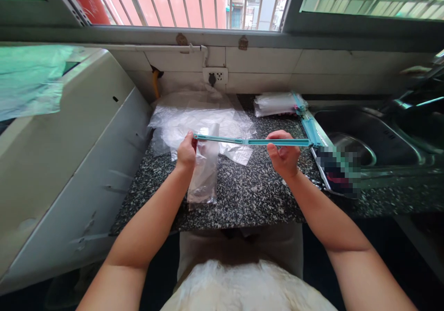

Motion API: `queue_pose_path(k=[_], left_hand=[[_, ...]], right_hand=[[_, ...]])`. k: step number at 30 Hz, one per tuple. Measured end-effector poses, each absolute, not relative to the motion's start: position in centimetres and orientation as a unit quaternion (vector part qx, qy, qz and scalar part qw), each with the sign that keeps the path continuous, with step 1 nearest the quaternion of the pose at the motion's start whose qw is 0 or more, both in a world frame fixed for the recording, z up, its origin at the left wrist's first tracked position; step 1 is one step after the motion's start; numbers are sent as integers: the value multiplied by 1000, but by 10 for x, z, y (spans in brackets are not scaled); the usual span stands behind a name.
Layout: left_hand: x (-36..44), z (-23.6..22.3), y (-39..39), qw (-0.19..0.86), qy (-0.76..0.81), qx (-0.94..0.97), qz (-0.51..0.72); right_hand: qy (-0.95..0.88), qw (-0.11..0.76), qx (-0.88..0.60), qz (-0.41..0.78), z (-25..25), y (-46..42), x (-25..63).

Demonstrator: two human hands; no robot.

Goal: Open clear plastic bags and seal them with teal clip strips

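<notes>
"What do you have there?"
"A long, thin turquoise plastic strip, mid-frame. My left hand pinches its left end; my right hand curls its fingers around it nearer the right end."
"And below?"
"A narrow, clear plastic bag, flat on the speckled black-and-white stone countertop, left of centre."

Teal clip, long, one: my left hand is pinching the end farther from the sink; my right hand is holding it nearer. Clear plastic bags: lying left of the sink.
</notes>
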State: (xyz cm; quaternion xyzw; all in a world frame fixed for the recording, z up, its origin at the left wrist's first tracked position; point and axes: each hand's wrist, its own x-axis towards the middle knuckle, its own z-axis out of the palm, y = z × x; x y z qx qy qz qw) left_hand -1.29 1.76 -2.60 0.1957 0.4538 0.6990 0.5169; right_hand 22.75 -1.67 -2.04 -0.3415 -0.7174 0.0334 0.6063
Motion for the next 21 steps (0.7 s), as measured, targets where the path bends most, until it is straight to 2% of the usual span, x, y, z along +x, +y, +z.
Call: queue_pose_path(k=[8, 21], left_hand=[[-5, -22, 11, 542, 455, 158, 688], [-5, -23, 11, 544, 460, 161, 684]], right_hand=[[-779, 532, -325, 60, -29, -16, 215], [-784, 527, -327, 35, -35, -11, 213]])
